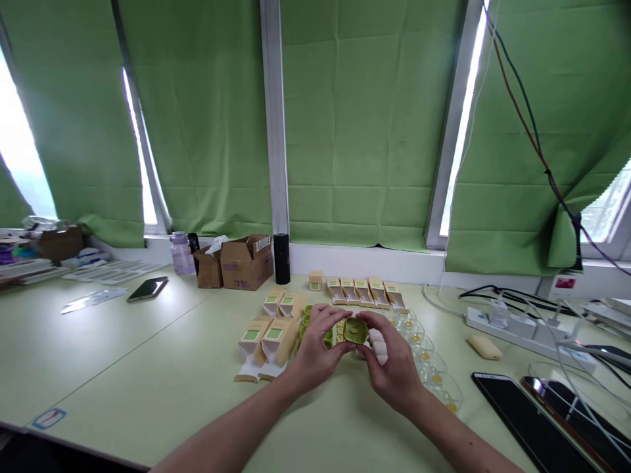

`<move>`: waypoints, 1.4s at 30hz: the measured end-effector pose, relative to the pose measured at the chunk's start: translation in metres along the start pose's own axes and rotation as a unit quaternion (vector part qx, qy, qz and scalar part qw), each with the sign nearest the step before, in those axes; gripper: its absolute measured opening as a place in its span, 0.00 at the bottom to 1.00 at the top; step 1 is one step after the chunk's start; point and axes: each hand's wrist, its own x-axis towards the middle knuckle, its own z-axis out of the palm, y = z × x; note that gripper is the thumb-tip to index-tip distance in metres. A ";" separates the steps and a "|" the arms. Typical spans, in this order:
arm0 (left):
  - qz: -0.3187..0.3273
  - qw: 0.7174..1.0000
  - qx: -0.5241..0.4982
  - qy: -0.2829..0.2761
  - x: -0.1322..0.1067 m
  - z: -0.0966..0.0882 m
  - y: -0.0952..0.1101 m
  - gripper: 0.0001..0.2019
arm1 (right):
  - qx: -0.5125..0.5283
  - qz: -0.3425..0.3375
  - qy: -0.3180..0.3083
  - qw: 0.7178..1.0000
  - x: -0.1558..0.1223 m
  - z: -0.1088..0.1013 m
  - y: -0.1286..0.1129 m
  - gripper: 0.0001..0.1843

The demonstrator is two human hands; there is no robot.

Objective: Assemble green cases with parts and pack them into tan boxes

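Between both hands, above the table, is a small green square dish [355,330] with rounded corners, its hollow side facing me. My left hand [318,345] pinches its left edge with thumb and fingers. On the opposite edge, my right hand [394,361] grips it between thumb and forefinger. Other green pieces [328,338] show partly behind my left hand. White rounded pieces [378,347] stand by my right hand's fingers. Beyond that hand runs a row of clear cups with yellow centres [436,379]. Left of my left hand are opened cartons with green labels [279,335].
More small cartons [362,292] line the back. A cardboard box [246,263], a black cylinder [282,259] and a purple bottle [182,253] stand near the window wall. A phone [148,289] lies left; a power strip [530,338], cables and a black tablet [517,417] lie right.
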 end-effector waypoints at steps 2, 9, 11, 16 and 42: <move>0.006 1.000 0.007 0.001 0.000 0.001 -0.001 0.24 | -0.005 -0.015 -0.003 1.000 0.001 -0.001 -0.001 0.27; 0.027 0.998 0.058 0.027 -0.002 0.002 -0.002 0.23 | -0.042 -0.056 0.009 0.998 0.003 -0.005 -0.003 0.23; 0.046 0.996 0.078 0.029 -0.003 0.002 0.000 0.23 | -0.057 -0.078 0.032 0.995 0.005 -0.005 -0.003 0.21; 0.084 0.990 0.111 0.017 -0.006 0.002 0.006 0.24 | -0.118 -0.111 0.036 0.986 0.008 -0.005 -0.005 0.15; 0.120 0.980 0.157 0.023 -0.009 0.004 0.007 0.23 | -0.172 -0.113 0.032 0.978 0.006 -0.002 -0.007 0.11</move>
